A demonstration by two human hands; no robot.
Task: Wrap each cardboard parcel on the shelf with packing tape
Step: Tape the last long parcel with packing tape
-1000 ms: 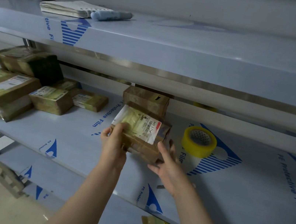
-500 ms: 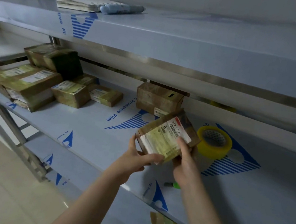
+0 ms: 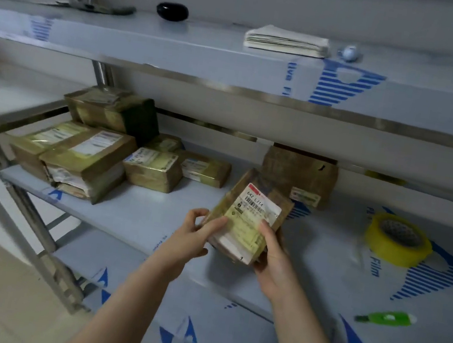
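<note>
Through the head camera, I grip the small brown cardboard parcel with a white-and-yellow label (image 3: 254,214) in both hands. My left hand (image 3: 193,240) curls round its left edge and my right hand (image 3: 273,259) cups its right side, above the grey film-covered shelf (image 3: 153,213). It looks taped already, like the stacked glossy parcels (image 3: 88,155) far left. I judge the plain brown box (image 3: 299,174) behind it remains to do. The yellow tape roll (image 3: 398,240) lies to the right. Every box is closed, contents hidden.

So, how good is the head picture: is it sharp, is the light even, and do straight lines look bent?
Head view: light is dim and bluish, darker under the upper shelf; shelf edges slant and bow slightly, a wide-angle effect; the stacked parcels at left look soft; on the held parcel only the large label code reads, the fine print is blurred.
</note>
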